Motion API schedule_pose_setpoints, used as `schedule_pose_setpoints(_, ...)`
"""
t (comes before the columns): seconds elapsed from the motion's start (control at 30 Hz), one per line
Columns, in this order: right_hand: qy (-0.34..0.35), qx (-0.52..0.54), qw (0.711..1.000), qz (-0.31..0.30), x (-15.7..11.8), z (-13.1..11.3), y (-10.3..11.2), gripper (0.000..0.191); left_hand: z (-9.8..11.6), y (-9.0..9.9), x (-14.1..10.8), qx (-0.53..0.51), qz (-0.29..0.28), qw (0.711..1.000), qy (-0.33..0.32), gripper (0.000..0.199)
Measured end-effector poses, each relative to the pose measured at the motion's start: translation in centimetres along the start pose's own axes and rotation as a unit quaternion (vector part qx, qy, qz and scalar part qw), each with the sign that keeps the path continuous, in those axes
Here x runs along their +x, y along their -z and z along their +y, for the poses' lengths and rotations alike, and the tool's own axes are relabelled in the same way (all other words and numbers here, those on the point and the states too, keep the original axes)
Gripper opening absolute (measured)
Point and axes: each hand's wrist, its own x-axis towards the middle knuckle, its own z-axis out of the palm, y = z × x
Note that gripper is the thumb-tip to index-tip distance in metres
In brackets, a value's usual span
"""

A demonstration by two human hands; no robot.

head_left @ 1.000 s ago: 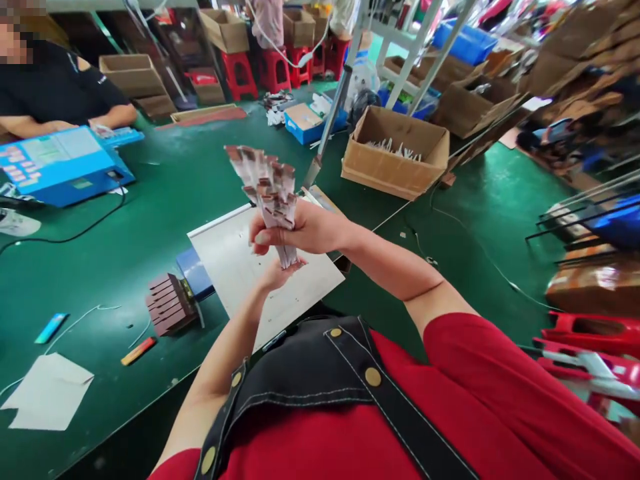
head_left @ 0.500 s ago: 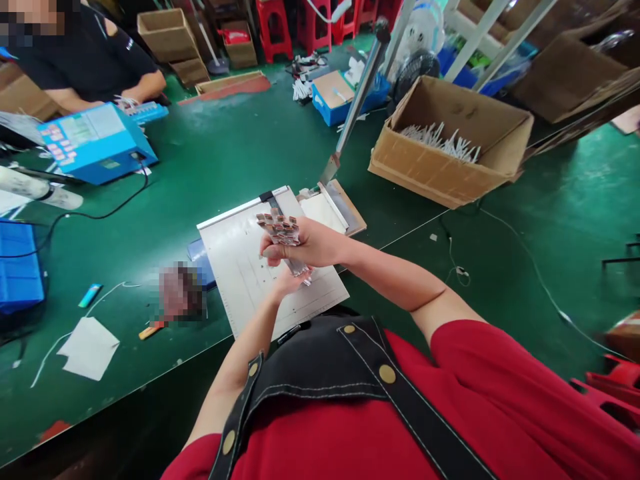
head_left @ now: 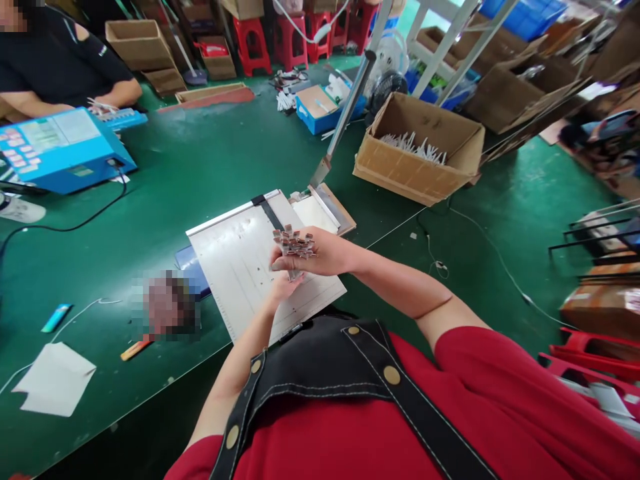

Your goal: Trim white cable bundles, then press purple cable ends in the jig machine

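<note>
We hold a bunch of narrow strips tipped with brown tabs [head_left: 294, 244] in our right hand [head_left: 315, 252], its fingers curled closed around the stems so the tabs fan out, clear of everything, above the white paper-trimmer board [head_left: 235, 267]. Our left hand [head_left: 284, 287] sits just below, over that board, seemingly at the bunch's lower end, though the view is poor and we cannot tell whether its fingers grip.

Your right hand [head_left: 323, 255] grips a bundle of brown-tipped strips [head_left: 294, 244], your left hand [head_left: 283, 288] just beneath it, both above a white marked board [head_left: 235, 267] on the green worktop [head_left: 165, 160]
</note>
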Motion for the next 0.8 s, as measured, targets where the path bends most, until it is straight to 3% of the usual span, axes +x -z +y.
schedule_pose_setpoints(0.13,-0.022,-0.091,0.995,0.020,0.2,0.6,0.2,0.007,1.0,0.8,-0.7,-0.017,-0.011,1.000,-0.012,0.049)
schedule_pose_setpoints(0.27,-0.004,-0.115,0.993,0.031,0.2,-0.8,0.7,0.009,5.0,3.1,-0.7,-0.057,-0.045,0.993,-0.094,0.053)
schedule_pose_setpoints(0.37,0.002,-0.060,0.994,0.096,-0.4,-1.7,2.3,0.012,8.9,4.8,-0.2,-0.111,-0.142,0.970,-0.161,0.049)
schedule_pose_setpoints(0.43,-0.019,0.007,0.989,0.144,-1.2,-1.1,4.0,0.016,10.8,5.3,0.3,-0.153,-0.248,0.947,-0.135,0.046)
schedule_pose_setpoints(0.5,-0.070,0.107,0.975,0.183,-2.3,0.9,5.6,0.019,11.2,4.8,0.9,-0.196,-0.347,0.914,-0.076,0.046)
schedule_pose_setpoints(0.57,-0.157,0.220,0.934,0.233,-3.6,4.2,6.8,0.017,10.0,3.4,1.3,-0.247,-0.417,0.874,-0.007,0.047)
schedule_pose_setpoints(0.67,-0.310,0.331,0.826,0.335,-5.7,9.9,7.7,0.004,5.9,0.5,0.9,-0.339,-0.481,0.800,0.119,0.055)
schedule_pose_setpoints(0.73,-0.373,0.360,0.765,0.383,-7.0,13.1,8.5,0.010,3.1,-0.7,0.5,-0.370,-0.503,0.758,0.192,0.058)
schedule_pose_setpoints(0.8,-0.401,0.367,0.731,0.411,-8.1,15.4,9.9,0.014,1.4,-0.5,0.6,-0.378,-0.498,0.744,0.237,0.055)
